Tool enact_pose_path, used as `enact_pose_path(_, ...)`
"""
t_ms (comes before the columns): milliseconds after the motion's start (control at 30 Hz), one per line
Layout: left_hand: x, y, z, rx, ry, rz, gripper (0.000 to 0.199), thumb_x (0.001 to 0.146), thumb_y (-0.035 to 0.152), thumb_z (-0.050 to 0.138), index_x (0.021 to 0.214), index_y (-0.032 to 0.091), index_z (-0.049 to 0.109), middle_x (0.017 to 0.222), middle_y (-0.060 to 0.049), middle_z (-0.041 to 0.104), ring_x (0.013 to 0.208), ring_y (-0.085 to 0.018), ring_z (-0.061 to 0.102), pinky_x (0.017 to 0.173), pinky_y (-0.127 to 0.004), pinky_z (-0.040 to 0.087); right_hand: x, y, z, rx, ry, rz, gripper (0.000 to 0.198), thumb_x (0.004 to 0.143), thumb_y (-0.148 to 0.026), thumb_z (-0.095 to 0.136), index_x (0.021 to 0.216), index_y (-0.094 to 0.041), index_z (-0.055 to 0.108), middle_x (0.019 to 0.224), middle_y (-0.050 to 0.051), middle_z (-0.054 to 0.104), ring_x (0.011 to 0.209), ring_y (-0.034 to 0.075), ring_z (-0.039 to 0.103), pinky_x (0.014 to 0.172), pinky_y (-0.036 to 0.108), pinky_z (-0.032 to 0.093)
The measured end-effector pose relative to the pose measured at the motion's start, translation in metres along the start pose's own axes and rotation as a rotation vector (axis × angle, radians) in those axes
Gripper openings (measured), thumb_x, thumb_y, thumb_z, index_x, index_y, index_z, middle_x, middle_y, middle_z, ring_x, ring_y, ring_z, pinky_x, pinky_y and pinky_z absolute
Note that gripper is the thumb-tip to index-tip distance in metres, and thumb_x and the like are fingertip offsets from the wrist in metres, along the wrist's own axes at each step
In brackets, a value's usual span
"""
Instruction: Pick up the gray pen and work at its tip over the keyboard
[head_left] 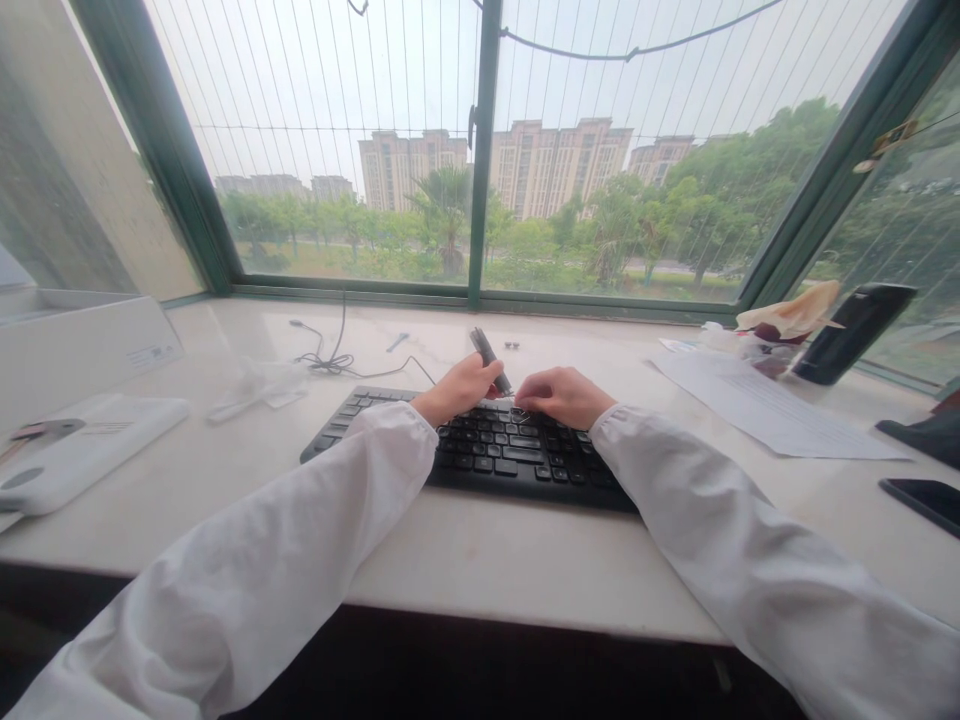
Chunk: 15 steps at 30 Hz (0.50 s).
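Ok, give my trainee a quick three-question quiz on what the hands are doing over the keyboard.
1. True or false: the left hand holds a dark tool.
2. Where does the right hand rest? A) on the paper B) over the keyboard C) on the phone
3. Fill in: the cable lies ___ the keyboard, toward the window.

Key: 1 true; 2 B; 3 behind.
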<state>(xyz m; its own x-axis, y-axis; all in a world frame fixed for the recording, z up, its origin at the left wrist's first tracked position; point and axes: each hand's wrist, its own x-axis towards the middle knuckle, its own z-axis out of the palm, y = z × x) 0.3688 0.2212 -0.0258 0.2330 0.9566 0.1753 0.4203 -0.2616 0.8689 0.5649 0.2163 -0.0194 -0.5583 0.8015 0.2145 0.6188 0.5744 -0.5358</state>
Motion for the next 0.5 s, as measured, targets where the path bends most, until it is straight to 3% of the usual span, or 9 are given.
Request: enact_pose_path(500,-0.009,0.011,-0.004,0.016,-0.009,0.016,0.028,0.085,0.031,0.044,0.07,0.012,0.059,0.072,-0.01,0.067,0.065,-0.017,0.062,0.066,-0.029,0.049,-0.001,0.006,0.003,0.081,0.007,0.002,0.016,0.077,-0.029,0.064,0.085,-0.017,0.072,0.076,0.001,0.072,0.072,0.014,0.063,0.071,0.024,0.048)
